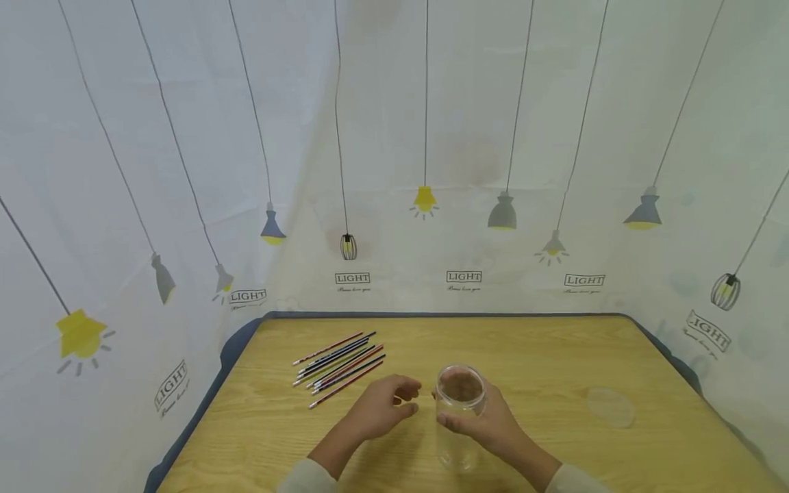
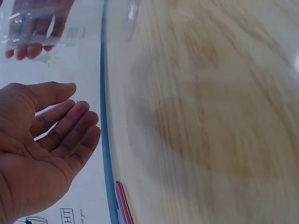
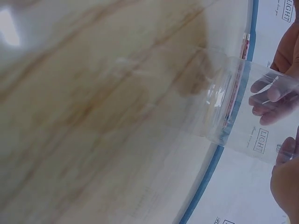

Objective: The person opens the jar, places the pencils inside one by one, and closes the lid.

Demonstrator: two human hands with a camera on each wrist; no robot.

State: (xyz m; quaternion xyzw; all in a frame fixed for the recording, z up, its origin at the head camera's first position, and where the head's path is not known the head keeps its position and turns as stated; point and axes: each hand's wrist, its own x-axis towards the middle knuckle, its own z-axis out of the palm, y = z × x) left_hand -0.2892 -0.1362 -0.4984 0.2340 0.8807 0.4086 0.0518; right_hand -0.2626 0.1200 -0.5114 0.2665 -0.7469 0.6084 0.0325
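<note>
While the right hand (image 1: 493, 421) grips the clear jar (image 1: 457, 444) around its side, rim upward at the lower centre of the head view, the left hand (image 1: 382, 409) holds nothing; its fingers curve loosely just left of the jar, apart from it. Whether the jar's base touches the table (image 1: 530, 349) I cannot tell. The step in hand looks like steadying or placing the jar. A bundle of pencils (image 1: 340, 366) lies left of centre, beyond the left hand, and a clear disc (image 1: 610, 407) lies at the lower right. The next move, I judge, calls for a firm right grip, the jar upright, and the free left hand kept clear of its rim.
</note>
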